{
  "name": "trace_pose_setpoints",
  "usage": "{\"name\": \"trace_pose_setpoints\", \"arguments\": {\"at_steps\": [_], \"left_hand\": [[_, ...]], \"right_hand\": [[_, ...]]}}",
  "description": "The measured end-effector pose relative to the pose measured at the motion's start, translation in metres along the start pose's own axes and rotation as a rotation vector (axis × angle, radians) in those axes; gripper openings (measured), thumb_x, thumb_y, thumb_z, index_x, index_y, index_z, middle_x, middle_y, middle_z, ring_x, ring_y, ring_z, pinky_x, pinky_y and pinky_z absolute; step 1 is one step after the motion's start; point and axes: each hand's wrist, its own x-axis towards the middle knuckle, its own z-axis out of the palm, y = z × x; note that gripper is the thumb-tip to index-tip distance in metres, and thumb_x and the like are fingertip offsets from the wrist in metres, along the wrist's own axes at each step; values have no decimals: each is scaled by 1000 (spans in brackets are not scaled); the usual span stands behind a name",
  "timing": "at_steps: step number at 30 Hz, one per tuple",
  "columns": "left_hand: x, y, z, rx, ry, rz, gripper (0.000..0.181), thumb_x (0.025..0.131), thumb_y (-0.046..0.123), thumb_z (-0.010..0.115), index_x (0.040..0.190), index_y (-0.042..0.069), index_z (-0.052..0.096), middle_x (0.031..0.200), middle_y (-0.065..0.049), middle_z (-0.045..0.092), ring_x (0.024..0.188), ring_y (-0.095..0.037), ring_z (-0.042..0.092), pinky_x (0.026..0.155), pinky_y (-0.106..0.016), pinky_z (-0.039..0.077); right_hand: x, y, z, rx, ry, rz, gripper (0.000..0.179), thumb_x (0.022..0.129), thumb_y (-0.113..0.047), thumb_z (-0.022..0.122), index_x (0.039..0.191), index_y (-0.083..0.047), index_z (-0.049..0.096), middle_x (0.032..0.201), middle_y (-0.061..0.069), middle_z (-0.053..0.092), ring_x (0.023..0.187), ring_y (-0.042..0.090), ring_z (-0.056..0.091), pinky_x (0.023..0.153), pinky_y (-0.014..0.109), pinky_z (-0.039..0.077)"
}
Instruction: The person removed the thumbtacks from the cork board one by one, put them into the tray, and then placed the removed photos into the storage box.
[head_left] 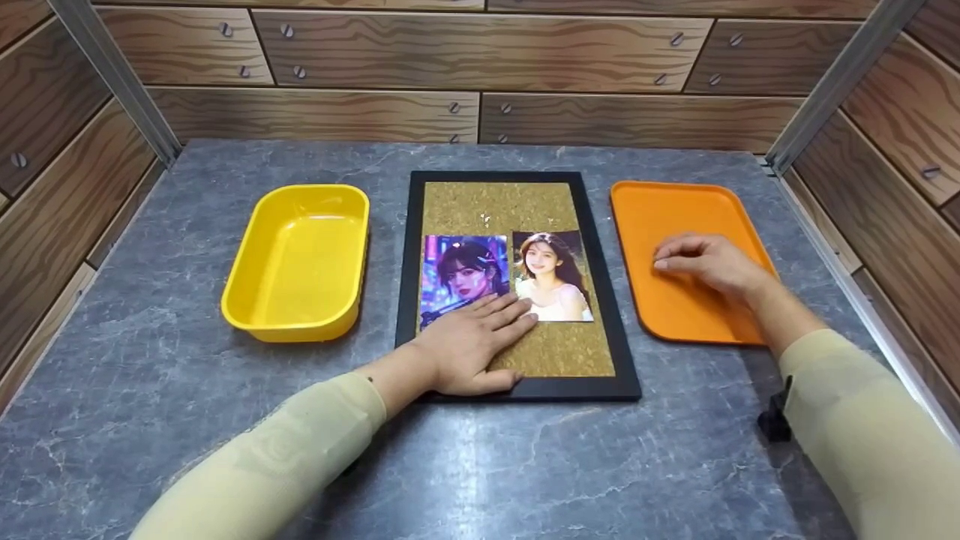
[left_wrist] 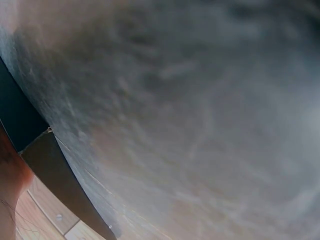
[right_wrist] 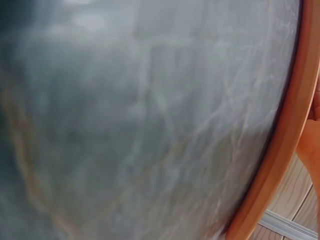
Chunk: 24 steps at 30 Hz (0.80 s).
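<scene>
My left hand (head_left: 472, 341) lies with fingers spread on the black-framed cork board (head_left: 555, 360). Its fingertips cover the lower right part of a purple-blue portrait picture (head_left: 465, 270) and reach the lower left edge of a second portrait photo (head_left: 551, 277), a figure in white. Both pictures sit side by side on the cork, with small clear shiny bits (head_left: 485, 220) above them. Over the orange tray (head_left: 667, 311), my right hand (head_left: 709, 262) has loosely bent fingers, thumb close to the index finger, and nothing shows between them.
A yellow rectangular bin (head_left: 300, 262) stands left of the board, with nothing visible inside. All sit on a grey marbled table (head_left: 510, 465). Wood-patterned walls (head_left: 480, 52) and metal edge rails (head_left: 847, 67) enclose the back and sides.
</scene>
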Motion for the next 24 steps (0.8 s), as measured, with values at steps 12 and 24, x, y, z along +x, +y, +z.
{"name": "trace_pose_setpoints", "arguments": {"at_steps": [12,24], "left_hand": [[0,0,0,-6,-6,-9,83,107,60,41,169,7,24,175,-14,21,162,-30,15,132,-40,10],[0,0,1,3,-1,-2,83,106,59,41,169,7,24,175,-14,22,162,-30,16,132,-40,10]], "right_hand": [[-1,2,1,-47,3,13,36,98,-25,79,119,5,76,124,4,69,116,13,55,93,14,44],[0,1,2,-46,-1,4,30,100,-14,77,117,11,73,122,2,67,110,10,54,74,16,48]]}}
